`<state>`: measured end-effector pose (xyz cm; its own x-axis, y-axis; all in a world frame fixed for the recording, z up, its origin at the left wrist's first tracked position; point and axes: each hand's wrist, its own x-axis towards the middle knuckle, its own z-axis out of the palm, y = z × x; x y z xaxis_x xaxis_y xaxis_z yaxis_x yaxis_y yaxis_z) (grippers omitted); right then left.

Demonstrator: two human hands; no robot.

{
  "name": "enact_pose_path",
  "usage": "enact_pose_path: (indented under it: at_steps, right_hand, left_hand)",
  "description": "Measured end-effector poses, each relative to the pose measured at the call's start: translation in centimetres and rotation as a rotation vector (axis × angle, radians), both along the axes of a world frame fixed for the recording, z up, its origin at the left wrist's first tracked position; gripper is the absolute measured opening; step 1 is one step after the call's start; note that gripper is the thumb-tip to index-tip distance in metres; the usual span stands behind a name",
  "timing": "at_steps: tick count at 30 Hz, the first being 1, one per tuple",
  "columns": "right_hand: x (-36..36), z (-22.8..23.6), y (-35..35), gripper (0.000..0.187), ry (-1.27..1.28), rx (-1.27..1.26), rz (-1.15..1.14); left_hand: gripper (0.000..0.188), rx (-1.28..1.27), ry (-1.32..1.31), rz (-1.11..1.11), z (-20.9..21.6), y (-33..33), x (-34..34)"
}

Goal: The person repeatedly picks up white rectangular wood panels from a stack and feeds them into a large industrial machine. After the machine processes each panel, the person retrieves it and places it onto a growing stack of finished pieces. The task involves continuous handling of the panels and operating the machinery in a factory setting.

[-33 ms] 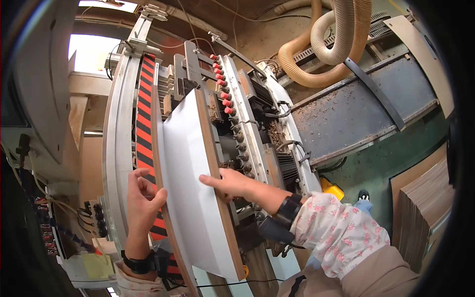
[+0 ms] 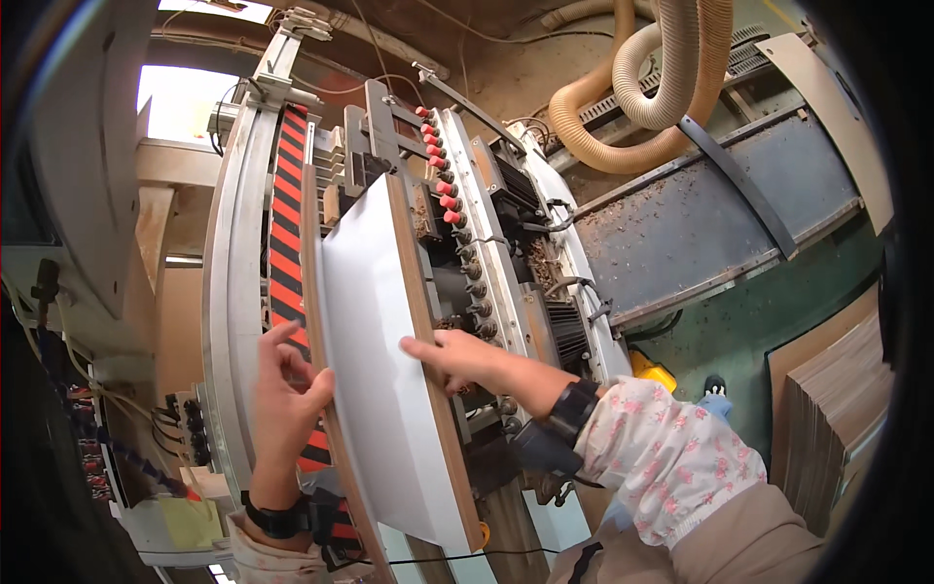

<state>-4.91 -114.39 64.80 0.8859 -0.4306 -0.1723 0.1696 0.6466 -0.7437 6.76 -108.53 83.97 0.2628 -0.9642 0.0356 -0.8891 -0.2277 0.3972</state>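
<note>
A long white board (image 2: 384, 292) with a brown edge lies across the machine in front of me. My right hand (image 2: 462, 360) grips its right edge, thumb on the white face and fingers over the brown side, their tips partly hidden. Along the left runs a second brown board edge (image 2: 326, 350), parallel to the first; I cannot tell whether it belongs to a separate board. My left hand (image 2: 287, 394) is beside this edge, fingers apart and partly curled, with the thumb tip at the edge.
A red-and-black striped strip (image 2: 286, 234) and a metal rail run along the left. Red-capped knobs (image 2: 445, 189) line the machine right of the board. Ribbed hoses (image 2: 584, 136) hang at the back right, above a dusty grey surface (image 2: 671, 224). Stacked boards (image 2: 837, 380) stand at right.
My left hand has shifted slightly right and its index finger has straightened upward. The right hand has slid a little to the right, still on the board's edge.
</note>
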Motion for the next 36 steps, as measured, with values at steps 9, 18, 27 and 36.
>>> enact_pose_path:
  at_steps: [9,18,27,36]
  right_hand:
    - [1.7,-2.2,2.0,0.065,-0.209,0.207,-0.199]
    - [4.1,-0.5,2.0,0.092,-0.078,-0.02,-0.455]
    - [4.8,-1.3,-0.3,0.062,0.183,-0.231,-0.281]
    - [-3.8,-1.7,5.1,0.038,0.102,0.029,-0.633]
  left_hand:
    - [0.044,0.093,-0.482,-0.734,-4.0,-2.0,-0.3]
    - [0.024,0.151,-0.552,-0.802,-1.8,-2.6,-0.3]
    - [0.013,0.084,-0.456,-0.779,1.6,-1.7,1.6]
    - [0.011,0.011,-0.389,-0.861,-1.7,-2.2,0.8]
